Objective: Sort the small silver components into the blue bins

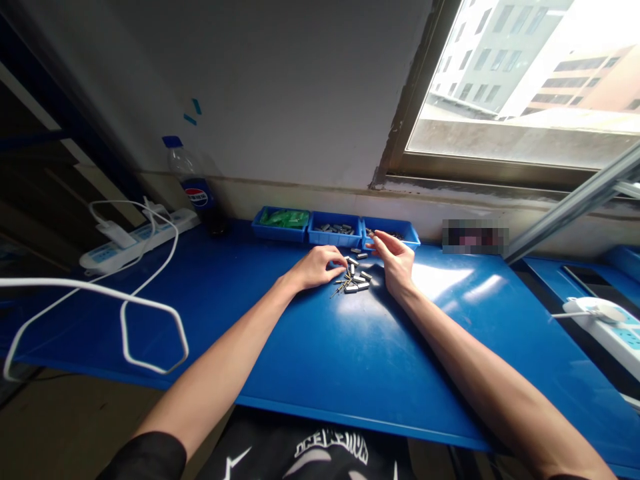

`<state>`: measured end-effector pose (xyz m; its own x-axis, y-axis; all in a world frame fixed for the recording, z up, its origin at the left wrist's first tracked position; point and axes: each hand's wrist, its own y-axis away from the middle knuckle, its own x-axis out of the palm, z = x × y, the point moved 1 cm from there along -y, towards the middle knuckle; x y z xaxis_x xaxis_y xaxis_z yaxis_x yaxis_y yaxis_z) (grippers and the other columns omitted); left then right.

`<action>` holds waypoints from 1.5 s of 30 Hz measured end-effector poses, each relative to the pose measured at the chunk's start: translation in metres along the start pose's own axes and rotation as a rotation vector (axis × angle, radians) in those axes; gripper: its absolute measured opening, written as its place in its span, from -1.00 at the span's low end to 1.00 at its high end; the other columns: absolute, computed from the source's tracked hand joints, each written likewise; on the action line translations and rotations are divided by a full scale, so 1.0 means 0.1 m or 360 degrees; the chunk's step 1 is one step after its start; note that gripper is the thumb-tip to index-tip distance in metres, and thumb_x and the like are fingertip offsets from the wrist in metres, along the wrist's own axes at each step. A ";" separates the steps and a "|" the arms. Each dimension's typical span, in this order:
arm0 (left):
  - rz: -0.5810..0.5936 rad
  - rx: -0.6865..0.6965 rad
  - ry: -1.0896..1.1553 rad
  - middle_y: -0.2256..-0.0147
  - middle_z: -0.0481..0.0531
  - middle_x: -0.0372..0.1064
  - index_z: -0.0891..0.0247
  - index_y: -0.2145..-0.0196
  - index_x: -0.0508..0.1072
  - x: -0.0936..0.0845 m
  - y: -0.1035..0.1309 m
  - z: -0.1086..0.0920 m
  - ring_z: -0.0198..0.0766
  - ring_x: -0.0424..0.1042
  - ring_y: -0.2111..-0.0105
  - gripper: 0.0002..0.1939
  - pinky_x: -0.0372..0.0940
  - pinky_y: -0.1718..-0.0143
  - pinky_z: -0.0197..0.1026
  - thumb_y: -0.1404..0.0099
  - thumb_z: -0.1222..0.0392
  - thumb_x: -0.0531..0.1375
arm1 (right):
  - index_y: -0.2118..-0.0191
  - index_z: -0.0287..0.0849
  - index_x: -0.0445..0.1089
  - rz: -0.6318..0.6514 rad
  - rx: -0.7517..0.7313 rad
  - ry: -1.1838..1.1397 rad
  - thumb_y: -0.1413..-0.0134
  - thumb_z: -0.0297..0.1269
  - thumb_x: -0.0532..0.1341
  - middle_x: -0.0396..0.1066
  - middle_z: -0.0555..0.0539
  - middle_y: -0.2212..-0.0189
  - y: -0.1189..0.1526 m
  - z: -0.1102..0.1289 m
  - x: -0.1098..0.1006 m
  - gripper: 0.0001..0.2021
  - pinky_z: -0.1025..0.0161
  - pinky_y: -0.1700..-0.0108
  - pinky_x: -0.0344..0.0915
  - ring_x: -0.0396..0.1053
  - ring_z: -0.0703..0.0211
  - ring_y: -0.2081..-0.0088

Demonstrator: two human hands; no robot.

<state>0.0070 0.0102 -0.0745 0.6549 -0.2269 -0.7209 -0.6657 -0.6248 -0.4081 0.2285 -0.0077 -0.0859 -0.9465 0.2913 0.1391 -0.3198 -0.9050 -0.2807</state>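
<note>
My left hand (pixel 319 268) rests on the blue table with its fingers curled and closed at the left edge of a loose pile. Whatever lies between its fingertips is too small to make out. The pile holds several short metal cylinders (pixel 357 289) and thin brass-coloured pins (pixel 342 287). To the right, my right hand (pixel 397 261) is raised in a pinch just in front of the right blue bin (pixel 407 235). Something tiny may be at its fingertips; I cannot name it. That bin, partly hidden by the hand, contains small dark metal parts.
Beside it stand a middle blue bin (pixel 334 239) of metal pieces and a left blue bin (pixel 277 233) with green bags. A cola bottle (pixel 195 190), a power strip (pixel 107 257) and looping white cable (pixel 181 333) occupy the left. Another power strip (pixel 620 327) lies far right.
</note>
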 end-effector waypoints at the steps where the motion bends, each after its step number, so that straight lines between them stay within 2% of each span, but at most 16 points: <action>1: 0.0035 0.0012 -0.0005 0.16 0.12 0.54 0.23 0.16 0.64 0.00 0.00 0.00 -0.18 0.53 0.18 -0.84 0.40 0.06 -0.14 -0.38 0.20 0.25 | -0.03 -0.13 0.56 0.0009 0.0001 -0.0002 0.03 0.09 0.46 0.59 -0.24 -0.02 0.00 0.01 -0.01 -0.44 0.04 0.19 0.54 0.61 -0.05 0.20; 3: 0.0066 0.0019 -0.0009 0.14 0.13 0.51 0.22 0.11 0.64 0.02 0.01 0.00 -0.18 0.52 0.18 -0.81 0.41 0.05 -0.14 -0.40 0.20 0.24 | -0.15 -0.10 0.49 0.0099 0.0005 0.0015 0.02 0.10 0.45 0.51 -0.26 -0.15 -0.01 0.01 -0.02 -0.36 0.06 0.22 0.54 0.61 -0.06 0.17; 5: 0.0099 0.0027 -0.0008 0.13 0.13 0.49 0.22 0.11 0.64 0.03 0.01 -0.02 -0.18 0.51 0.16 -0.82 0.40 0.04 -0.15 -0.40 0.20 0.24 | -0.18 -0.10 0.45 0.0178 0.0002 0.0038 -0.01 0.08 0.43 0.49 -0.27 -0.17 -0.01 0.00 -0.03 -0.35 0.09 0.25 0.53 0.61 -0.03 0.18; 9: 0.0185 0.0003 -0.0099 0.15 0.11 0.45 0.22 0.18 0.61 0.03 0.00 -0.05 -0.17 0.48 0.14 -0.88 0.39 0.06 -0.16 -0.38 0.21 0.27 | -0.08 -0.13 0.48 0.0181 -0.0019 0.0067 -0.07 0.04 0.38 0.55 -0.26 -0.08 -0.02 -0.04 -0.05 -0.48 0.13 0.30 0.48 0.56 0.09 0.33; 14: 0.0219 -0.0053 -0.0199 0.15 0.12 0.43 0.26 0.19 0.54 0.00 -0.01 -0.05 -0.19 0.46 0.20 -0.90 0.39 0.13 -0.17 -0.39 0.20 0.25 | 0.02 -0.14 0.50 0.0190 0.0012 -0.0003 -0.04 -0.05 0.38 0.61 -0.18 0.10 0.00 -0.02 -0.03 -0.58 0.18 0.35 0.40 0.46 0.19 0.44; 16: 0.0151 -0.0088 -0.0141 0.19 0.10 0.48 0.26 0.21 0.53 -0.01 -0.01 -0.03 -0.18 0.48 0.21 -0.90 0.39 0.12 -0.16 -0.40 0.19 0.24 | 0.05 -0.14 0.50 0.0196 0.0027 -0.0017 -0.03 -0.07 0.38 0.61 -0.15 0.16 0.01 0.01 -0.02 -0.61 0.19 0.35 0.38 0.42 0.22 0.47; 19: -0.0109 -0.0238 0.0077 0.29 0.04 0.56 0.25 0.25 0.55 -0.01 -0.03 -0.01 -0.20 0.53 0.29 -0.88 0.42 0.15 -0.17 -0.37 0.15 0.27 | 0.08 -0.14 0.52 0.0235 0.0042 0.0009 -0.03 -0.08 0.37 0.61 -0.08 0.28 0.01 0.02 -0.01 -0.65 0.20 0.34 0.37 0.37 0.24 0.50; 22: -0.0421 -0.0389 0.0383 0.25 0.07 0.63 0.27 0.25 0.59 -0.01 -0.05 0.01 -0.18 0.61 0.27 -0.84 0.48 0.10 -0.15 -0.32 0.11 0.33 | 0.10 -0.13 0.54 0.0326 0.0043 0.0038 -0.03 -0.10 0.38 0.57 -0.03 0.39 0.02 0.02 0.01 -0.67 0.21 0.34 0.36 0.34 0.24 0.50; 24: -0.0504 -0.0453 0.0608 0.21 0.11 0.65 0.28 0.18 0.59 0.00 -0.06 0.01 -0.13 0.65 0.19 -0.79 0.50 0.04 -0.12 -0.32 0.10 0.32 | 0.09 -0.13 0.55 0.0405 0.0042 0.0073 -0.04 -0.08 0.39 0.57 -0.02 0.40 0.02 0.03 0.01 -0.66 0.21 0.34 0.36 0.35 0.23 0.50; 28: -0.0482 -0.0483 0.0818 0.27 0.10 0.65 0.27 0.08 0.51 0.04 -0.06 0.00 -0.12 0.67 0.21 -0.75 0.53 0.06 -0.10 -0.34 0.11 0.31 | 0.06 -0.12 0.55 0.0529 0.0061 0.0124 -0.05 -0.03 0.40 0.58 -0.03 0.38 0.04 0.04 0.02 -0.62 0.20 0.34 0.38 0.37 0.22 0.49; 34: -0.0519 -0.0489 0.0650 0.31 0.03 0.64 0.24 0.20 0.44 0.05 -0.04 -0.04 -0.12 0.67 0.22 -0.67 0.52 0.13 -0.16 -0.18 0.12 0.44 | 0.11 -0.15 0.61 0.0728 0.0137 0.0164 0.00 0.02 0.45 0.60 -0.07 0.40 0.08 0.09 0.06 -0.59 0.21 0.35 0.38 0.41 0.19 0.47; 38: -0.0476 -0.0470 0.0610 0.33 0.02 0.64 0.24 0.23 0.43 0.07 -0.03 -0.06 -0.13 0.67 0.24 -0.67 0.51 0.14 -0.19 -0.17 0.09 0.45 | 0.17 -0.17 0.65 0.0842 0.0166 0.0268 0.00 0.06 0.46 0.62 -0.12 0.36 0.09 0.11 0.05 -0.59 0.24 0.44 0.31 0.40 0.19 0.47; 43: -0.0442 -0.0423 0.0525 0.31 0.02 0.62 0.23 0.22 0.45 0.10 -0.04 -0.07 -0.15 0.65 0.26 -0.67 0.49 0.16 -0.19 -0.17 0.04 0.44 | 0.19 -0.18 0.67 0.0865 0.0166 0.0324 0.02 0.08 0.47 0.62 -0.11 0.38 0.08 0.09 0.02 -0.58 0.26 0.50 0.23 0.36 0.21 0.51; 45: -0.0460 -0.0401 0.0378 0.33 0.00 0.59 0.22 0.21 0.45 0.06 -0.04 -0.08 -0.21 0.60 0.32 -0.68 0.47 0.21 -0.20 -0.21 0.00 0.41 | 0.19 -0.17 0.66 0.0767 0.0123 0.0318 0.03 0.08 0.46 0.63 -0.12 0.35 0.07 0.07 0.02 -0.58 0.26 0.49 0.27 0.40 0.18 0.48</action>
<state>0.0170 0.0052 -0.0727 0.8846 -0.1633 -0.4368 -0.3549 -0.8433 -0.4035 0.2250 -0.0158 -0.0811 -0.9777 -0.1170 -0.1741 0.1509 -0.9689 -0.1962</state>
